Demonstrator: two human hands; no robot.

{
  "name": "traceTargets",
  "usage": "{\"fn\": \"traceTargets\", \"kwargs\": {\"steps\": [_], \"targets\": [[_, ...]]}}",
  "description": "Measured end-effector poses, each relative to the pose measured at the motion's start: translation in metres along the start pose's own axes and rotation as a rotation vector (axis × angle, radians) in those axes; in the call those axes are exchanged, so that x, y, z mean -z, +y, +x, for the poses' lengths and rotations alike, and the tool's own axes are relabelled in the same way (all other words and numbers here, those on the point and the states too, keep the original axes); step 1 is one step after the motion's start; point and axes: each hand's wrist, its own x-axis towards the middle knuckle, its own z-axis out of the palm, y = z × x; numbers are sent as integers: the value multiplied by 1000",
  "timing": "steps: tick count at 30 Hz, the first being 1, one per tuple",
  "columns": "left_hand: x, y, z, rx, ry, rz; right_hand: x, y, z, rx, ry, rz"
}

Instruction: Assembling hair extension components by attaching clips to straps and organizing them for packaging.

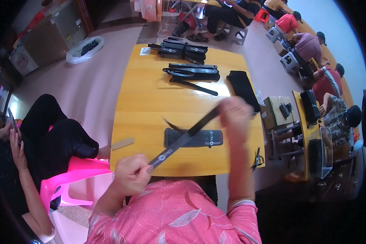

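A dark strap (pixel 175 148) with pale print stretches diagonally above the table. Its near end is pinched in my left hand (pixel 133 173), fingers closed, close to the table's front edge. My right hand (pixel 236 116), smeared by motion, is closed round the far end, higher and to the right. A thin loose tail (pixel 173 126) sticks out to the left from the strap's middle. Under the strap lies a flat dark grey panel (pixel 205 139) with a row of white marks, partly hidden by it.
Strap bundles (pixel 183 51) and loose straps (pixel 194 72) lie far back on the yellow table (pixel 140 101). A black folded piece (pixel 243 87) rests at the right edge, a tan strip (pixel 123 143) at the left. A person (pixel 49 134) sits on my left by a pink chair (pixel 75 166).
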Motion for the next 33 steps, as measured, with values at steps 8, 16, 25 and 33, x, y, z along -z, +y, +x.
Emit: {"fn": "traceTargets", "kwargs": {"steps": [8,16,25,33], "targets": [[69,-63,13,343,227,-119,310,-15,27,172,735,342],[38,-109,103,328,284,-252,167,-45,-21,184,478,153],[1,-159,87,-151,156,621,110,-32,-58,120,81,83],[3,-168,76,53,239,487,85,-22,-61,4,1,161]]}}
